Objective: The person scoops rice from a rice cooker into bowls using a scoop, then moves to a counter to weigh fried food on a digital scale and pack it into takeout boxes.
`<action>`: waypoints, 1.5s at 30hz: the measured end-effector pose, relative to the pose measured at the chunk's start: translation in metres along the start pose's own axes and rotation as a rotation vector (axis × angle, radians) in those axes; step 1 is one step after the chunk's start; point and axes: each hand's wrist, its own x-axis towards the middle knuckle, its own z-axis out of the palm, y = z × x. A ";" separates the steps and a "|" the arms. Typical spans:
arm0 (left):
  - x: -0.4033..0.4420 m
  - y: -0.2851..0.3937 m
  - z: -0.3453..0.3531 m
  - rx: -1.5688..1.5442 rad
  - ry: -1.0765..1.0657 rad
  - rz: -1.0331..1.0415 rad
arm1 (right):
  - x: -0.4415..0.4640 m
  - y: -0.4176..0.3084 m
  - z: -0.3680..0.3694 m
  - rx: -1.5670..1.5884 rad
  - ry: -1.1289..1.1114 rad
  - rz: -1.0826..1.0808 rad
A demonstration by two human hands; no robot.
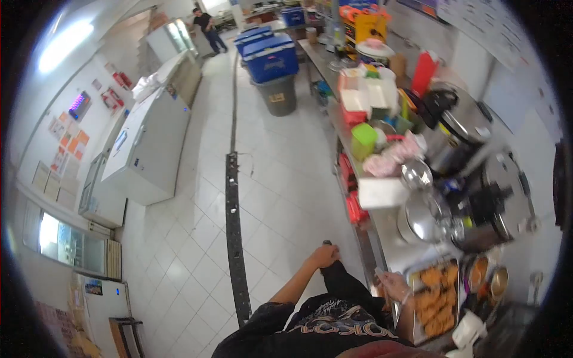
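My left hand (325,255) hangs in front of my dark trousers, its fingers curled together. Whether anything is inside those fingers is hidden. My right hand (395,286) is by the counter edge, just left of a metal tray (456,280) holding browned, breaded food pieces (434,298). A thin clear covering, perhaps a plastic glove, appears on that hand. Its fingers are bent inward, with a small whitish bit at their tips that is too blurred to name. The right forearm crosses beside the tray's left rim.
Along the right wall, the counter carries a metal pot (418,221), a white box (382,194), a green container (363,142) and bowls (499,281). Blue coolers (271,59) and a grey bin (279,98) stand ahead. White chest freezers (149,149) line the left. A person (209,30) stands far back. A dark floor strip (233,209) runs lengthwise.
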 end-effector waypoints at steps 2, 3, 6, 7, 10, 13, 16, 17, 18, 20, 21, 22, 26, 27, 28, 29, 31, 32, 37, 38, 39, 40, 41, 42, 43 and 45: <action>0.047 -0.034 -0.040 -0.018 -0.017 0.002 | 0.062 -0.012 -0.008 0.119 -0.015 0.016; 0.072 -0.043 -0.061 -0.031 -0.027 0.004 | 0.105 -0.014 -0.003 0.243 0.035 -0.096; 0.138 -0.075 -0.143 0.074 -0.005 -0.036 | 0.216 -0.083 -0.036 -0.128 -0.034 -0.163; 0.167 -0.098 -0.159 0.117 0.109 0.008 | 0.237 -0.115 -0.048 -0.160 -0.039 -0.116; 0.258 -0.088 -0.266 0.089 0.202 -0.008 | 0.305 -0.194 -0.083 -0.296 0.035 -0.335; 0.375 -0.068 -0.356 0.085 0.468 0.194 | 0.343 -0.228 -0.106 -0.061 0.147 -0.464; 0.514 -0.044 -0.435 0.200 0.588 0.456 | 0.376 -0.253 -0.124 0.138 0.272 -0.509; 0.562 -0.033 -0.459 0.218 0.611 0.539 | 0.389 -0.260 -0.127 0.149 0.312 -0.530; 0.605 -0.018 -0.479 0.283 0.608 0.491 | 0.394 -0.272 -0.131 0.183 0.383 -0.416; 0.672 -0.003 -0.499 0.377 0.534 0.422 | 0.403 -0.298 -0.129 0.269 0.504 -0.178; 0.704 0.006 -0.506 0.405 0.487 0.403 | 0.419 -0.294 -0.129 0.268 0.465 -0.078; 0.741 0.015 -0.518 0.431 0.473 0.376 | 0.432 -0.284 -0.119 0.059 0.570 -0.099; 0.836 0.012 -0.521 0.600 0.068 0.177 | 0.497 -0.303 -0.099 0.578 0.697 0.168; 0.849 0.002 -0.509 0.535 0.097 0.234 | 0.514 -0.303 -0.096 0.793 0.648 0.268; 0.863 -0.008 -0.498 0.472 0.123 0.292 | 0.530 -0.303 -0.089 0.814 0.643 0.219; 0.858 -0.005 -0.510 0.423 0.068 0.296 | 0.548 -0.285 -0.082 0.880 0.609 0.184; 0.853 -0.001 -0.520 0.347 0.063 0.353 | 0.575 -0.319 -0.095 0.796 0.583 0.274; 0.853 -0.005 -0.518 0.320 0.117 0.404 | 0.588 -0.334 -0.100 0.754 0.572 0.316; 0.841 0.002 -0.534 0.066 0.220 0.459 | 0.634 -0.280 -0.106 1.049 0.201 0.356; 0.843 0.003 -0.538 0.011 0.237 0.472 | 0.641 -0.274 -0.102 1.011 0.236 0.357; 0.844 0.003 -0.540 -0.061 0.242 0.491 | 0.646 -0.272 -0.100 0.972 0.269 0.360; 0.844 0.003 -0.543 -0.097 0.276 0.517 | 0.651 -0.270 -0.098 0.933 0.302 0.365; 0.845 0.004 -0.545 -0.132 0.310 0.541 | 0.655 -0.267 -0.098 0.903 0.326 0.370; 0.845 0.005 -0.548 -0.167 0.344 0.567 | 0.661 -0.266 -0.100 0.878 0.346 0.384; 0.844 0.005 -0.551 -0.182 0.388 0.572 | 0.665 -0.266 -0.101 0.855 0.358 0.403; 0.840 0.003 -0.558 -0.216 0.473 0.581 | 0.674 -0.262 -0.103 0.814 0.380 0.444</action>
